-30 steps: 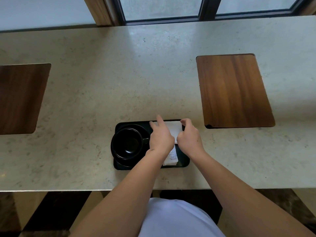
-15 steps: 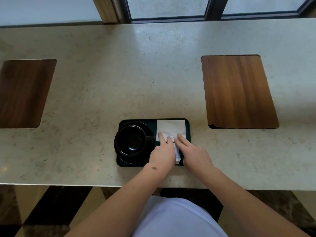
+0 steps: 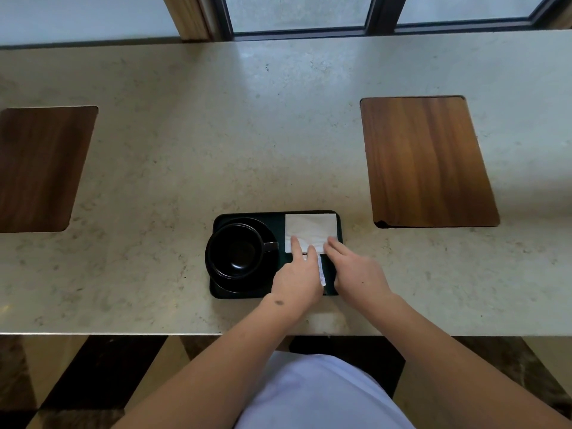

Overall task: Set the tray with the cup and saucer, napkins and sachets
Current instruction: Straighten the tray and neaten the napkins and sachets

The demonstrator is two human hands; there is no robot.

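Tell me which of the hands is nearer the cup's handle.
Left. The left hand lies just right of the cup and its handle, fingers on the napkin; the right hand sits farther right, at the tray edge.

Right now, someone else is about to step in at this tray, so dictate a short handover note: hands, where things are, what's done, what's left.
Left hand: fingers straight, tips resting on the near edge of the napkin, no grip on anything.
Right hand: fingers straight, tips at the napkin's near right corner.
Tray sits at the near edge of the counter. Cup stands on its saucer in the tray's left half. Napkin lies flat in the far right corner. A sachet lies between the hands, partly covered.
Done: cup, saucer, napkin placed.
Left: straighten the sachet and napkin; I can't tell whether more sachets lie under the hands.
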